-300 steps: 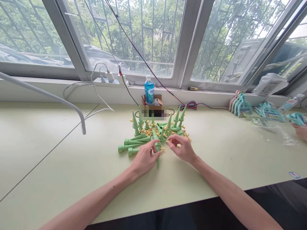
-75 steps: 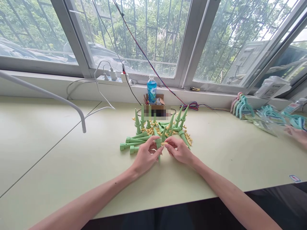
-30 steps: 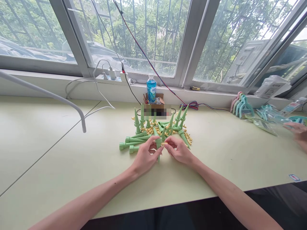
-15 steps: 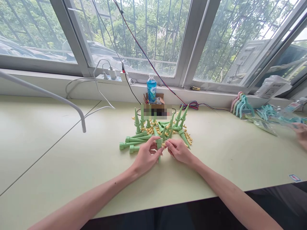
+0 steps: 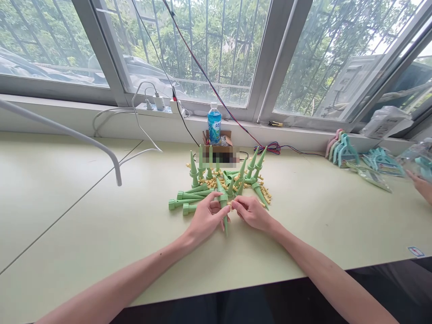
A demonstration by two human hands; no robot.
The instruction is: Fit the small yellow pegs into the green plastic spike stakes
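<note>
In the head view, the left hand [image 5: 206, 217] curls, half closed, around a green spike [image 5: 223, 197] in front of the pile on the desk [image 5: 324, 216]. The right hand [image 5: 252, 212] is almost closed, with its fingertips pinching a little yellow peg [image 5: 229, 204] at the spike's side. Behind the hands, more green spikes [image 5: 194, 173] stand or lie among lots of yellow pegs [image 5: 266, 193]. A blue bottle [image 5: 214, 128] is farther back.

Bottle of blue liquid [image 5: 214, 125] by a small open carton [image 5: 227, 134], far edge of table [image 5: 84, 225]. Red-blue cable coil [image 5: 272, 148] to its right. Sill [image 5: 293, 135]: power strip [image 5: 144, 107] left, yellow-black tool [image 5: 275, 123] right. Pink and teal plastic pieces [image 5: 346, 150] far right.
</note>
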